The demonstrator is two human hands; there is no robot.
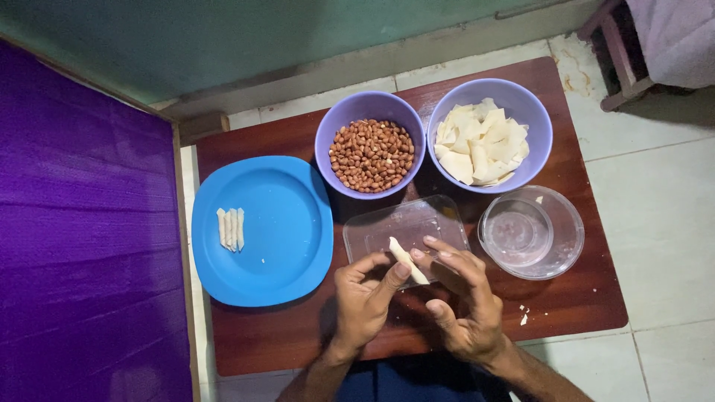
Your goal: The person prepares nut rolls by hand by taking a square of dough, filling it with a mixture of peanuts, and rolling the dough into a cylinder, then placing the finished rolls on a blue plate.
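Head view, one frame, looking straight down on a small dark wooden table (566, 305).

- Left hand (363, 300), lower centre: thumb and forefinger closed on the near end of a rolled pastry strip (408, 260).
- Right hand (462, 298), just right of it: fingertips pinching the same roll from the other side, remaining fingers loosely curled. Both hands grip the roll; neither is open.
- Rolled pastry strip: pale, narrow, tilted from upper left to lower right, held just above the near edge of a clear plastic tray (406, 227) at mid-frame.
- Blue plate (287, 246), left of centre: carries three finished rolls (231, 228) lying side by side, touching, upright in the frame.
- Purple bowl of peanuts (370, 155), top centre — skins on, bowl nearly full.
- Purple bowl of pastry squares (484, 141), top right of the table, pale wrappers heaped loosely.
- Clear glass bowl (531, 232), right of the tray; whether it holds water cannot be told.
- Crumbs (523, 316) on the wood near the right wrist.
- Purple cloth (82, 223) fills the left of the frame; tiled floor (663, 223) at right.

Handling note, as a judgement: the roll looks best served by light, even fingertip pressure along its length — enough to keep the seam shut, not enough to crush the filling — and by working over the tray so anything that drops is caught.
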